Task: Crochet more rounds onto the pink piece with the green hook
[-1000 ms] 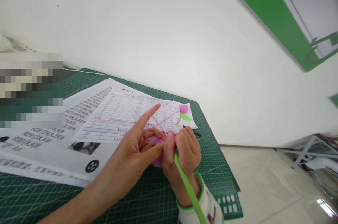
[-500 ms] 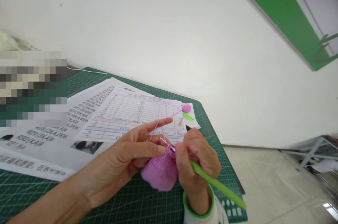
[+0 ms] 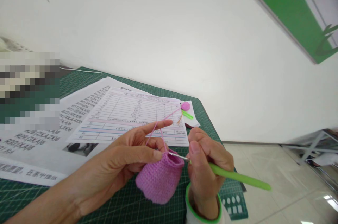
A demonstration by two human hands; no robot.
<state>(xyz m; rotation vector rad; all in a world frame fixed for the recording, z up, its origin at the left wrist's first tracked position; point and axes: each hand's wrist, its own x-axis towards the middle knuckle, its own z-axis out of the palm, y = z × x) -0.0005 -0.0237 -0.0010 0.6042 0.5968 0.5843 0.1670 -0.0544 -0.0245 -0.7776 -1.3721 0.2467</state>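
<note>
My left hand (image 3: 126, 159) pinches the rim of a pink crocheted piece (image 3: 160, 178), a small cup-shaped pouch held above the green cutting mat (image 3: 111, 206). Pink yarn (image 3: 169, 114) runs over my outstretched left index finger toward the far papers. My right hand (image 3: 207, 167) grips a crochet hook with a green handle (image 3: 237, 177). Its metal tip rests at the rim of the pink piece.
Printed sheets (image 3: 124, 115) with tables and text lie across the mat. A small pink crocheted disc (image 3: 185, 106) and a green marker clip (image 3: 187, 114) sit on the far paper. A white wall stands behind. Tiled floor and a metal frame (image 3: 311, 146) lie to the right.
The pink piece has swung down into full view under my left hand. My right hand turned, so the green hook handle now points right instead of down toward me.
</note>
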